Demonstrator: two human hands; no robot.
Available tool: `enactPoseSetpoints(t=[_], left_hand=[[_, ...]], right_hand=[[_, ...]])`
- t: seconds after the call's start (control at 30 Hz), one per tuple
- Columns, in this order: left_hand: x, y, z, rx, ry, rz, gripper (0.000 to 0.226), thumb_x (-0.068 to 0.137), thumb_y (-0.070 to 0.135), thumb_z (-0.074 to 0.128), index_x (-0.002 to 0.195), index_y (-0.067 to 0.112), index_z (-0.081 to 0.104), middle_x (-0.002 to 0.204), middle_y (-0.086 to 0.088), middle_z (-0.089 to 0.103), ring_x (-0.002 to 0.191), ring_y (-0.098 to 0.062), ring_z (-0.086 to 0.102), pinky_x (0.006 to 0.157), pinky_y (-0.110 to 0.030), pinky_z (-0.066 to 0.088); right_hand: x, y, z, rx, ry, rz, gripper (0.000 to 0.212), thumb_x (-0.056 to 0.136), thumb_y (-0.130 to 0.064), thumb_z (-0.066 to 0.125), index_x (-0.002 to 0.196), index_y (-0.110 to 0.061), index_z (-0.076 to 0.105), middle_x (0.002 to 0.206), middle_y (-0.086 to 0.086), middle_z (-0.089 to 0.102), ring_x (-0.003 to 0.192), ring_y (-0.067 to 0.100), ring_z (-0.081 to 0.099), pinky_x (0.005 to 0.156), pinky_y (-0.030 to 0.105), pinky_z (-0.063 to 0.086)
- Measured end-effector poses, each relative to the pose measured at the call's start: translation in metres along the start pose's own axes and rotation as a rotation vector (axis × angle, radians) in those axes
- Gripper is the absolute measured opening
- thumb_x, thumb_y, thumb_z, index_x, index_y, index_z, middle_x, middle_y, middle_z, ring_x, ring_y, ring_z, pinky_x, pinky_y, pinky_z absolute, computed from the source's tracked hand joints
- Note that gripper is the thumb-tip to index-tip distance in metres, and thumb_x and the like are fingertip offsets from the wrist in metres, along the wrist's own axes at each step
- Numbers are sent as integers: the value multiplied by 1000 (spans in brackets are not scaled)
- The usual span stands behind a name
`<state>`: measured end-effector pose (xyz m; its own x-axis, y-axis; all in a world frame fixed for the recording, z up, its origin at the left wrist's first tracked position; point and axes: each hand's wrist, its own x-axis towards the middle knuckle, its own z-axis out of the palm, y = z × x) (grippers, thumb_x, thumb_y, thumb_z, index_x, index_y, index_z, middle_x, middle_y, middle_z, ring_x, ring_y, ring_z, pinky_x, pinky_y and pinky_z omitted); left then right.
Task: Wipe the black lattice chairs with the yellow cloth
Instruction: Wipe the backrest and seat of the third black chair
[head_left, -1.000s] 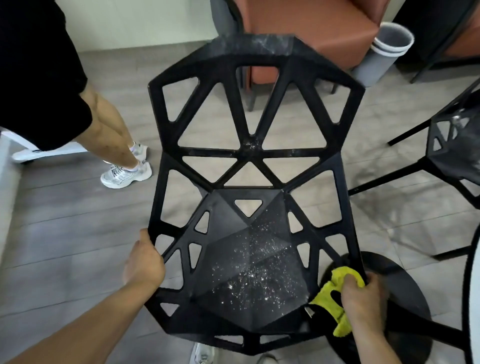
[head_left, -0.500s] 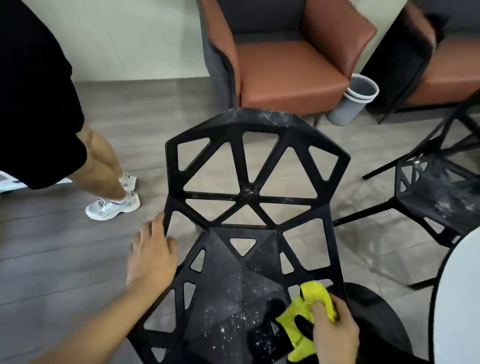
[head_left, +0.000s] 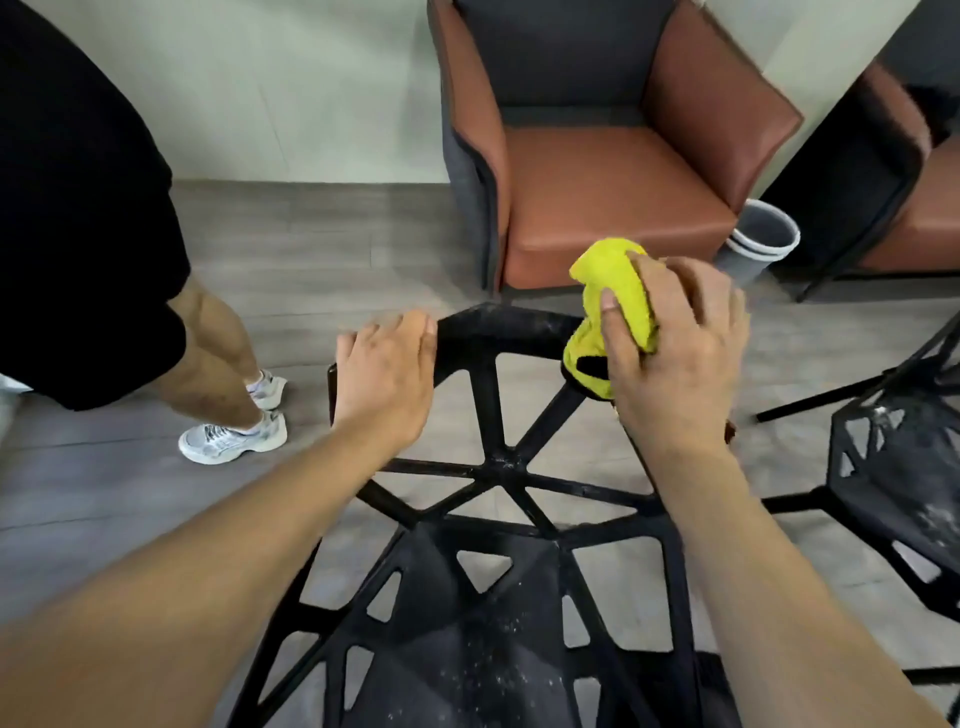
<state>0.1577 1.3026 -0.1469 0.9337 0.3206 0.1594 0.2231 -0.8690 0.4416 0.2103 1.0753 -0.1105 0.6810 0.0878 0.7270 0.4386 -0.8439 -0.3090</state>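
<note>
- A bystander's legs (head_left: 208, 343) and white sneakers (head_left: 234, 436) stand at far left on the grey floor (head_left: 311, 249), well apart from the chair.
- The left hand (head_left: 384, 379) rests on the top-left corner of the black lattice chair (head_left: 493, 467), fingers together and bent over the backrest's upper edge.
- The right hand (head_left: 675, 353) clamps the yellow cloth (head_left: 618, 291) against the top-right edge, fingers curled round it.
- A brown armchair (head_left: 613, 182) stands close behind the backrest.
- A second lattice chair (head_left: 898, 478) sits just beside, at right.
</note>
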Motion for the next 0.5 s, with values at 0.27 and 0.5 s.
enactPoseSetpoints(t=[0.27, 0.5], left_hand=[[-1, -5, 11, -19, 69, 34, 19, 105, 26, 29, 93, 25, 43, 87, 8, 47, 79, -22, 39, 76, -32, 16], [-1, -14, 3, -56, -1, 91, 38, 82, 27, 25, 97, 9, 54, 88, -6, 54, 80, -29, 45, 75, -33, 21]], right_hand=[[4, -10, 63, -140, -137, -84, 44, 104, -47, 37, 105, -13, 65, 90, 13, 57, 75, 36, 54, 65, 45, 45], [14, -111, 108, -12, -297, -238, 38, 95, -42, 50, 84, -9, 64, 74, 10, 57, 64, 31, 56, 56, 42, 44]])
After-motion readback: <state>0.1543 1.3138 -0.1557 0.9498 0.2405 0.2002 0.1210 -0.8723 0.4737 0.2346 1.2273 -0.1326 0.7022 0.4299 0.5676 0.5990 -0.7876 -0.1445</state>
